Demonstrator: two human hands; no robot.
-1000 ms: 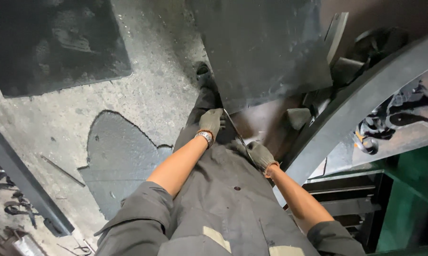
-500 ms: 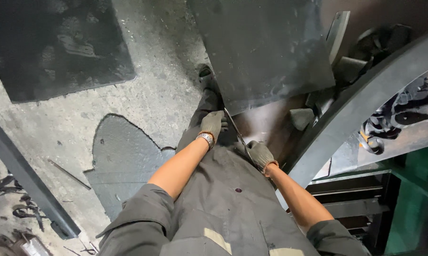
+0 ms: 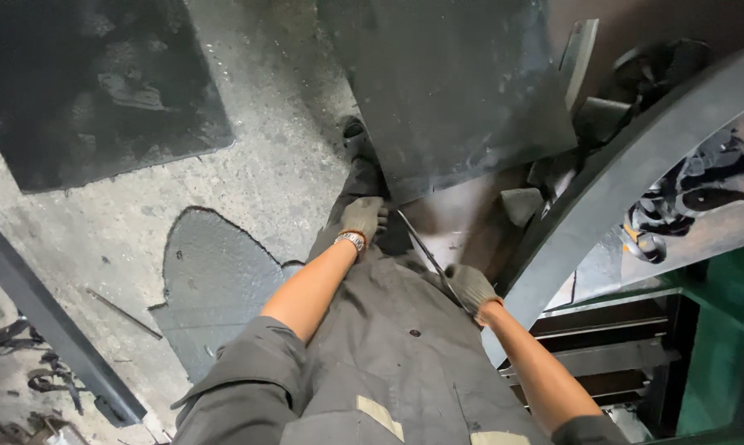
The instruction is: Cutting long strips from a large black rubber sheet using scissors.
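FLOOR: stained concrete workshop floor (image 3: 281,165), dark mats upper left | WORKPIECE: large dark steel sheet (image 3: 454,91), upper centre | GRIP: gloved left hand (image 3: 364,217) closed at sheet's lower corner; gloved right hand (image 3: 471,288) gripping thin metal rod (image 3: 425,254) | METHOD: keep rod steady | HIDDEN: rod tip, contact point unclear.

Far tip of the thin rod (image 3: 421,247) vanishes beneath the dark metal sheet (image 3: 454,91), centre frame; my right hand (image 3: 471,288) perhaps grips its near end, fingers unseen.
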